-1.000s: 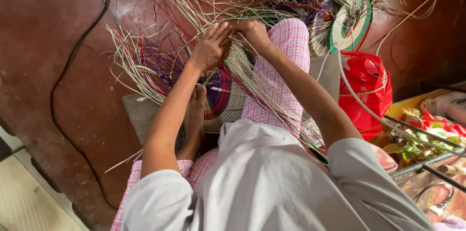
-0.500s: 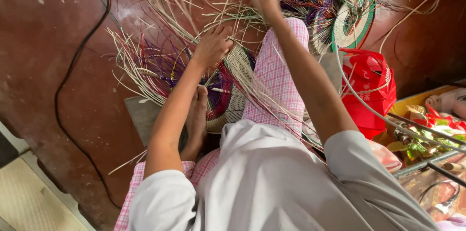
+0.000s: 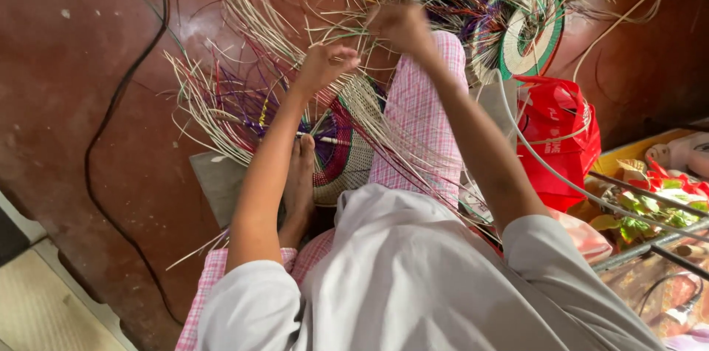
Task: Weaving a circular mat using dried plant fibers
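A half-woven round mat (image 3: 341,150) of pale, purple, red and green strands lies over my lap and foot (image 3: 299,181), with long loose reed strands (image 3: 244,93) fanning out to the left and far side. My left hand (image 3: 325,65) pinches strands at the mat's far edge. Farther off and to the right, my right hand (image 3: 402,26) is closed on a pale strand and held above my pink checked knee (image 3: 425,100).
A second woven disc (image 3: 528,45) with a green rim and a tangle of strands lies at the far right. A red plastic bag (image 3: 557,137) sits beside it. A black cable (image 3: 122,100) runs across the dark red floor. Clutter fills the right edge.
My right hand has left the left hand and drawn a strand away to the far right. The left hand has stayed on the mat's edge.
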